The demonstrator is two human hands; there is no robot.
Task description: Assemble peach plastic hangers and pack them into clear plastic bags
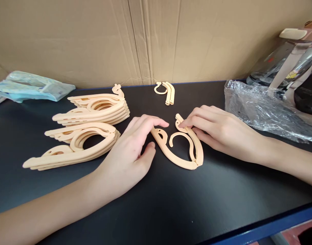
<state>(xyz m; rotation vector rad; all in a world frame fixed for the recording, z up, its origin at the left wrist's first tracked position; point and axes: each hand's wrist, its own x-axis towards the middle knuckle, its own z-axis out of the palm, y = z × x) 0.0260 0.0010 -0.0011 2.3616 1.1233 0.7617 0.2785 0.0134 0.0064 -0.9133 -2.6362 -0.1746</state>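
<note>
A peach folding clothes hanger (175,160) lies on the black table between my hands, its two arms spread upward in a V and its curved hook turned inward. My right hand (219,127) grips the right arm, index finger across its upper part and thumb against its outer side. My left hand (135,146) is beside the left arm, thumb and index finger apart, with the index finger over that arm's upper end. Whether the left fingers press on it is hard to see. Two stacks of similar folded hangers, a near stack (76,160) and a far stack (94,117), lie left.
Loose hanger pieces (168,93) lie near the table's back edge, before a cardboard wall (94,41). Crumpled clear plastic (260,112) and a transparent bag (294,64) are at right. A light blue packet (35,86) lies at back left.
</note>
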